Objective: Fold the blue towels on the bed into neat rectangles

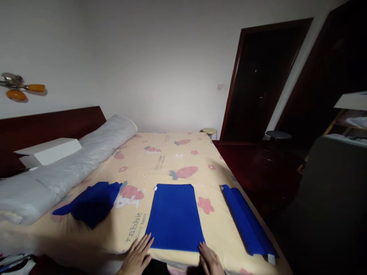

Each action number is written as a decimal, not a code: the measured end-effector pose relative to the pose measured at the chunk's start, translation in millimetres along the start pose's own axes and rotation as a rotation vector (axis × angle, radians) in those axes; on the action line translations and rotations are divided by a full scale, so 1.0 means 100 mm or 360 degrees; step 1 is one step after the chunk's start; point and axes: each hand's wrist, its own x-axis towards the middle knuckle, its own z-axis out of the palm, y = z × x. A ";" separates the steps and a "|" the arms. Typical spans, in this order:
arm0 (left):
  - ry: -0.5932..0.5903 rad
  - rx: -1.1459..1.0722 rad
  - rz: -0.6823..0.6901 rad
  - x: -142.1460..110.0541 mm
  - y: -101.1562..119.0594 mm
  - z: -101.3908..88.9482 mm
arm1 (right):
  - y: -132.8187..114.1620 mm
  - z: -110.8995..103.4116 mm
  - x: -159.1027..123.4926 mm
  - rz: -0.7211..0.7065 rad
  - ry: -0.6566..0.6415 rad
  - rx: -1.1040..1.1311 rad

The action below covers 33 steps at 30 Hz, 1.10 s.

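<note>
A blue cloth [176,217] lies spread flat on the bed, with a small white tag at its far left corner. At its near left corner my left hand [136,255] rests with fingers stretched out, the fingertips at the cloth's edge. My right hand [211,260] lies at the near right corner, its fingers extended and the tips touching the cloth. To the left sits a crumpled blue cloth [96,202]. Along the bed's right edge is a blue cloth folded or rolled into a long strip [248,221], with white tags at its ends.
The bed [160,164] has a yellow sheet printed with rabbits and carrots. A rolled grey mattress or quilt [97,149] and a white box [57,151] lie by the dark headboard [51,122]. Stools [210,131] and a dark chair back [329,191] stand beyond the bed.
</note>
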 end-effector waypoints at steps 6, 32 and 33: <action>0.0169 0.0077 0.0102 0.35 0.34 -0.14 | -0.46 0.24 0.40 0.0065 0.0109 -0.0142; -0.0001 -0.0447 -0.0406 0.36 0.05 -0.16 | 0.04 -0.11 0.33 0.0399 0.0177 0.0003; -0.0007 -0.0613 -0.0481 0.39 0.00 -0.18 | 0.03 -0.12 0.35 0.0465 0.0208 0.0049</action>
